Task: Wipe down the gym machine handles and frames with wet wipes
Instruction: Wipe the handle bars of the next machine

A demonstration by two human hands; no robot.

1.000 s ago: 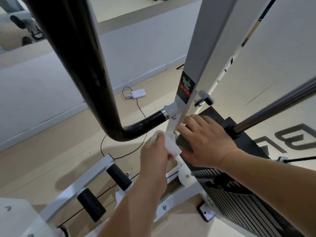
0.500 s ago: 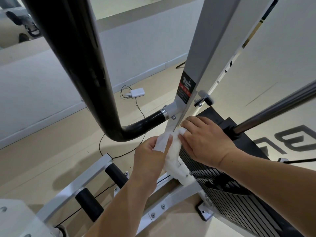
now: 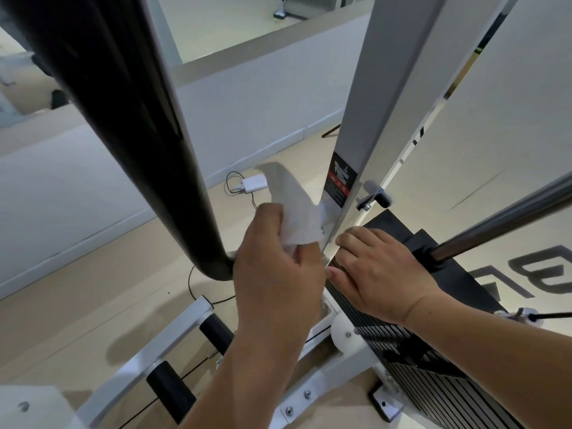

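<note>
My left hand (image 3: 275, 274) grips a white wet wipe (image 3: 294, 205), whose loose end sticks up beside the white upright post (image 3: 377, 97) of the gym machine. The wipe's right edge touches the post just below a black and red sticker (image 3: 340, 183). My right hand (image 3: 377, 270) rests flat, fingers straight, on the black weight stack (image 3: 433, 360) at the foot of the post. A thick black curved handle bar (image 3: 130, 119) runs down at the left and passes behind my left hand.
A chrome guide rod (image 3: 507, 218) slants up to the right from the weight stack. White base frame rails with black foam rollers (image 3: 170, 388) lie low at the left. A white charger (image 3: 254, 184) with cables lies on the beige floor near the white wall.
My left hand has risen along the post with the wipe, which now stands unfolded above my fingers. My right hand has stayed on the weight stack.
</note>
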